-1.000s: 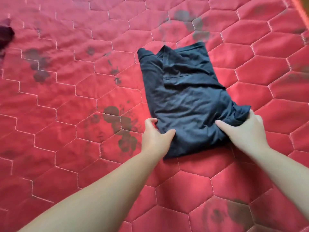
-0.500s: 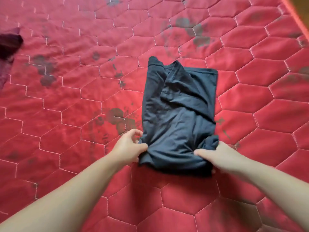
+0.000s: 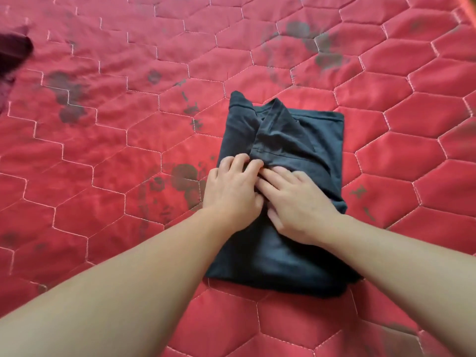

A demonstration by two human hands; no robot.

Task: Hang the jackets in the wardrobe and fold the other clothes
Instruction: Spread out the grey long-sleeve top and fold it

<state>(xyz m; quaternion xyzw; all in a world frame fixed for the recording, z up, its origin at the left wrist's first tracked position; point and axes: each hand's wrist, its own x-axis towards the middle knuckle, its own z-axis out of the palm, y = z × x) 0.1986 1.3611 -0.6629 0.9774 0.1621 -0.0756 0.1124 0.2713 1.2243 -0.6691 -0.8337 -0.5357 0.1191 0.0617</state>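
A dark navy garment (image 3: 304, 140), folded into a rough rectangle, lies on the red quilted bedspread (image 3: 128, 150). Its collar and a sleeve stick up at the far edge. Both my hands rest on the middle of it, side by side and touching. My left hand (image 3: 231, 191) has its fingers curled down into a crease of the fabric. My right hand (image 3: 296, 204) lies flat with its fingers spread, pressing on the cloth, its fingertips meeting those of the left. Both forearms cover part of the garment's near half.
A dark maroon piece of cloth (image 3: 13, 55) lies at the far left edge of the bedspread. The bedspread has hexagon stitching and grey flower prints. Its edge shows at the top right corner.
Both hands have left the garment's near corners and come together on its middle. The view has moved in closer over the garment.
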